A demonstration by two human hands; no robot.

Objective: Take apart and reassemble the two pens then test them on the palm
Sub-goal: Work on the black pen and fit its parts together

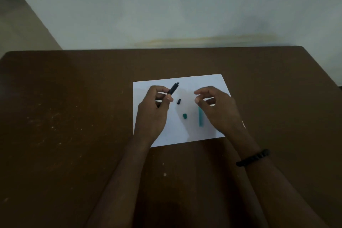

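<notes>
My left hand (pixel 156 106) grips a dark pen barrel (pixel 173 89) that points up and to the right over a white sheet of paper (pixel 177 129). A small dark end piece (pixel 179 101) lies loose on the paper just right of that hand. Below it sits a small green cap piece (pixel 184 116). A green pen body (pixel 201 119) lies upright on the paper, partly hidden under my right hand (pixel 214 106). My right hand hovers with curled, separated fingers and holds nothing that I can see.
The paper rests on a brown table (pixel 74 116) with pale specks. A light wall stands right behind the table's far edge. A black bracelet (pixel 253 157) circles the right wrist.
</notes>
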